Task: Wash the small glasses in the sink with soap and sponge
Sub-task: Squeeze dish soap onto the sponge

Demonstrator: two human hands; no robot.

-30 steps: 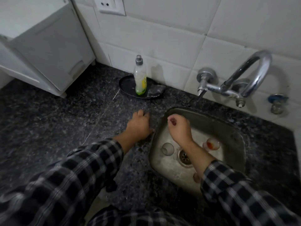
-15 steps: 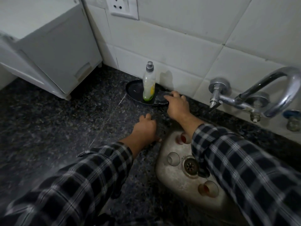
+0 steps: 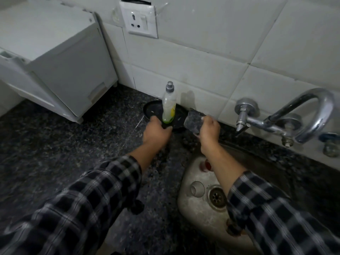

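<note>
One clear small glass [image 3: 197, 188] stands upright in the steel sink [image 3: 195, 211]; a red-stained glass [image 3: 207, 165] sits behind it. Past the sink's far-left corner the soap bottle [image 3: 168, 105] stands upright, gripped low by the left hand [image 3: 156, 134]. Beside it, the right hand [image 3: 209, 130] holds the grey sponge [image 3: 194, 120] raised.

Domestic kitchen, washing-up corner. We identify it by a dark speckled stone worktop [image 3: 55, 144] with an inset steel sink [image 3: 195, 216], its drain visible, and a small glass [image 3: 197, 188] standing inside. A chrome tap [image 3: 312, 111] projects from a wall of white tiles [image 3: 202, 52], which also carries a socket [image 3: 142, 23]. We note a soap bottle [image 3: 169, 105] on a black tray [image 3: 152, 109], a grey sponge [image 3: 194, 120] and a white unit [image 3: 64, 70] on the worktop.
</note>
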